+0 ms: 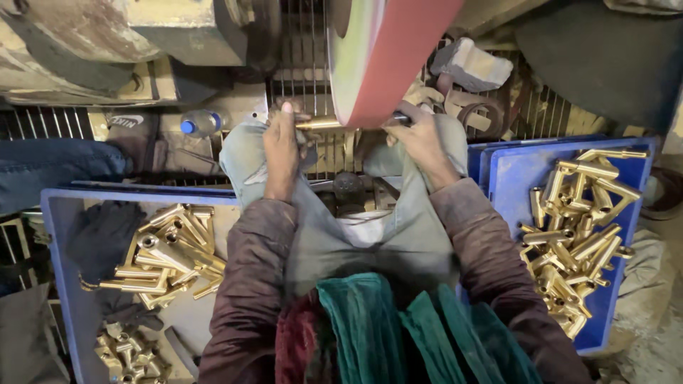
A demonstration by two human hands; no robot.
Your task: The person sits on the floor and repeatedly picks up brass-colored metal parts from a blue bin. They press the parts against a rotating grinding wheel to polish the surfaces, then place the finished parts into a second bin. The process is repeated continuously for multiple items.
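- Pressing against the underside of the red polishing wheel (388, 57): a brass rod-like fitting (320, 124), lying crosswise, just below the wheel's rim.
- Gripping its left end: left hand (282, 146), closed round the fitting through a scrap of grey cloth (245, 153), thumb up beside the wheel.
- Holding the other end, right of the wheel's rim: right hand (420, 139), fingers curled shut on the fitting, partly hidden by the wheel.
- Spread beneath both hands, under the wheel: grey cloth draped over the lap, with green fabric (377, 327) nearer the body.
- Lying left of the wheel and lower: blue tray (60, 249) with a heap of brass fittings (171, 256), a dark glove (99, 235), and smaller brass pieces (131, 355) at its near end.
- Sitting right of the wheel: second blue tray (512, 178) stacked with more brass fittings (576, 242).
- Judging by both heaps: one piece at the wheel, many in each tray; which heap is finished cannot be told.
- Behind the wheel: metal grille (299, 43) and a plastic bottle (199, 122) with a blue cap to its left.
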